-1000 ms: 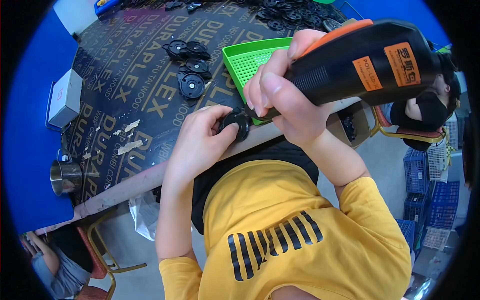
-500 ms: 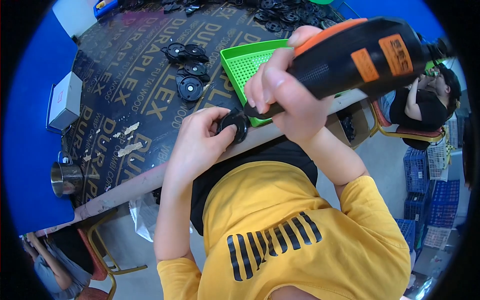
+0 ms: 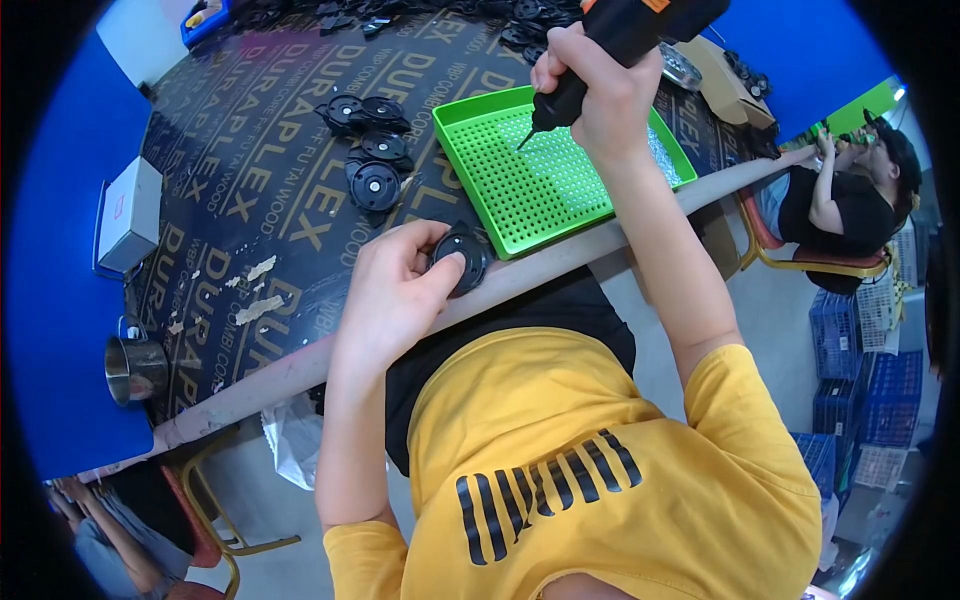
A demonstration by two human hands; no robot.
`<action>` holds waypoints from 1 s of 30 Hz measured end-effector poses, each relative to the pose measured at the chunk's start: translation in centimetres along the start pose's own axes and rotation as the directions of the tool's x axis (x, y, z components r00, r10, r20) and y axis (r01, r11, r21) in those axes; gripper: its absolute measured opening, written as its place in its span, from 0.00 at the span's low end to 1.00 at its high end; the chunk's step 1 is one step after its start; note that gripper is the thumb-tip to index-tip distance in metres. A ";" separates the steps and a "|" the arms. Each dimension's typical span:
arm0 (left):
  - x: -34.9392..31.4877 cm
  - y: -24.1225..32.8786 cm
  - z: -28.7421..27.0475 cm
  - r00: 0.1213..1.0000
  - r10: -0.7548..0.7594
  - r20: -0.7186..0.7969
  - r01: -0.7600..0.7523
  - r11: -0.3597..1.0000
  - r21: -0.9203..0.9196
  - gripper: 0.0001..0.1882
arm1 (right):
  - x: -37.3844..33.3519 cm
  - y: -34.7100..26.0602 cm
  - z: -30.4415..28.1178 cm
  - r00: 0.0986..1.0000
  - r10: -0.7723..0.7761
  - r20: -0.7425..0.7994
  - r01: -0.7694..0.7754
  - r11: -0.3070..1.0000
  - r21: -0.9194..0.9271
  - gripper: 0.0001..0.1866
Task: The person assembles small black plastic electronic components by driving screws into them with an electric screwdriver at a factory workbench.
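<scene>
Near the table's front edge my left hand (image 3: 398,283) grips a round black plastic part (image 3: 461,262), thumb on its face and fingers at its side. My right hand (image 3: 608,95) is wrapped round a black and orange electric screwdriver (image 3: 640,25), its thin bit angled down over a green perforated tray (image 3: 480,205). Small shiny pieces, too small to tell apart, lie in the tray's right part. Just beyond my left hand sit several similar black parts (image 3: 376,186) with round discs.
More black parts (image 3: 530,12) are heaped at the far side. To the left stand a white box (image 3: 131,212) and a metal cup (image 3: 136,368). A cardboard box (image 3: 725,90) is at the far right. Other people sit at right (image 3: 850,205) and lower left (image 3: 125,530).
My right hand has lifted the screwdriver off the black part and carried it away over the green tray, bit now pointing into it. My left hand stays on the part.
</scene>
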State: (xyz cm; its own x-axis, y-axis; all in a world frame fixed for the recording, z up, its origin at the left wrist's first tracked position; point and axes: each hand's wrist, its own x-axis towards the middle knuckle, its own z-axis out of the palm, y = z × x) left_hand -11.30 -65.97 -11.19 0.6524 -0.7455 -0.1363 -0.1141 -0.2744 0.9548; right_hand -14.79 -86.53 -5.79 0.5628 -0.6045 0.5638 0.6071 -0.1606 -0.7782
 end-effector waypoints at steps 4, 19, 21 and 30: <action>0.1 0.2 0.3 1.000 -0.009 0.023 0.010 1.000 -0.026 0.13 | 1.8 3.5 -1.3 0.856 -0.449 0.255 0.266 0.808 0.526 0.12; 0.1 0.0 0.1 1.000 0.001 0.006 -0.001 1.000 -0.021 0.12 | -0.3 -1.2 0.1 0.997 -0.057 -0.049 0.057 0.998 0.000 0.16; -0.1 0.1 0.0 1.000 -0.003 0.008 0.003 1.000 -0.004 0.11 | -0.1 -1.4 -2.1 0.966 -0.112 0.234 0.079 0.986 0.147 0.06; 0.2 -0.2 0.0 1.000 -0.012 0.020 0.012 1.000 -0.020 0.10 | -7.2 -5.9 0.6 0.930 -0.013 0.367 -0.049 0.986 0.161 0.18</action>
State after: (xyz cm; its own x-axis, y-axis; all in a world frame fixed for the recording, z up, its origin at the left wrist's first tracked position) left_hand -11.19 -66.08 -11.44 0.6386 -0.7542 -0.1528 -0.0914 -0.2716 0.9581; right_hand -22.07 -80.79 -5.09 0.7213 -0.2735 0.6364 0.6610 -0.0028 -0.7504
